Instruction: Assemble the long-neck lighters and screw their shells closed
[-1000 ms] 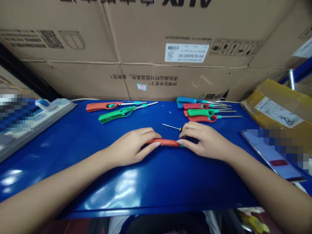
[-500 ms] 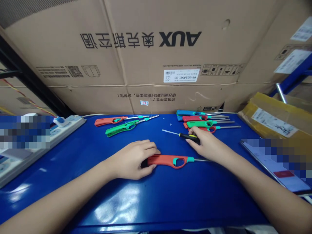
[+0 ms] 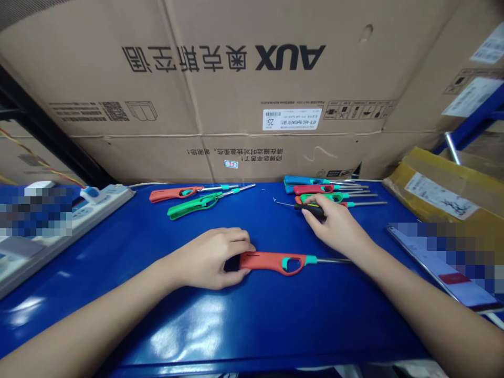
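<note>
My left hand (image 3: 220, 258) grips the butt end of an orange long-necked lighter (image 3: 265, 262), which lies on the blue table with its metal tube pointing right. Thumb and fingers close round that end and hide it. In my right hand (image 3: 334, 220) is a screwdriver (image 3: 309, 210) with a black and yellow handle. Its thin shaft points left, the tip beside a tiny pale piece (image 3: 274, 199) on the table. Just behind this hand lie several lighters, among them a blue one (image 3: 303, 180), a red one (image 3: 313, 189) and a partly covered green one (image 3: 334, 198).
An orange lighter (image 3: 169, 194) and a green lighter (image 3: 189, 206) lie at the back left. A white power strip (image 3: 102, 202) runs along the left. On the right are a phone (image 3: 441, 268) and a yellow-taped box (image 3: 409, 173). A large cardboard carton (image 3: 236, 94) forms the back wall.
My right hand has moved the screwdriver slightly away from me, bringing its tip to the tiny pale piece. My left hand keeps hold of the orange lighter, and the view has shifted a little.
</note>
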The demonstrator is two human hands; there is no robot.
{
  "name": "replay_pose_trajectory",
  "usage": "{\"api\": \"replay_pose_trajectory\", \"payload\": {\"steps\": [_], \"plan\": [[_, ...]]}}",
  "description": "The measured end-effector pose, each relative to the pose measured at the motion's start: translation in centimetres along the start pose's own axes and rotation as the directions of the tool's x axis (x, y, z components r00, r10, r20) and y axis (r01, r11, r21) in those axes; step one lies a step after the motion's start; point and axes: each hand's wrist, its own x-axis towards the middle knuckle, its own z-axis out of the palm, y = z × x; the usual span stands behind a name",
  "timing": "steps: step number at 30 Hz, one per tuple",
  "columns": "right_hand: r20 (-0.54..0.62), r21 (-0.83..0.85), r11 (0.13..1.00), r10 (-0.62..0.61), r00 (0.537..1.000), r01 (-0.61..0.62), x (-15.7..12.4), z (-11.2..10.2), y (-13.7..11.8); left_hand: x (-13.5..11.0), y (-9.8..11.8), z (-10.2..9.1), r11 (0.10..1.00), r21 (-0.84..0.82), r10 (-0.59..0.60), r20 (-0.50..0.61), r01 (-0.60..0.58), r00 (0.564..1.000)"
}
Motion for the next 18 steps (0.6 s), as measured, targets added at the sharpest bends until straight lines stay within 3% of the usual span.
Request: {"api": "replay_pose_trajectory", "payload": {"steps": [11,18], "plan": [[-0.010,-0.017,0.999,-0.043,0.999,0.043,0.1,0.4,0.6,0.1,0.2,0.6,0.999,0.023,0.031,0.002,-0.031,1.000],[-0.207,0.052,0.998,0.037,0.978,-0.026,0.0,-1.1,-1.1,0.3,0.3,0.8,0.999,0.027,0.038,-0.035,-0.037,0.999]]}}
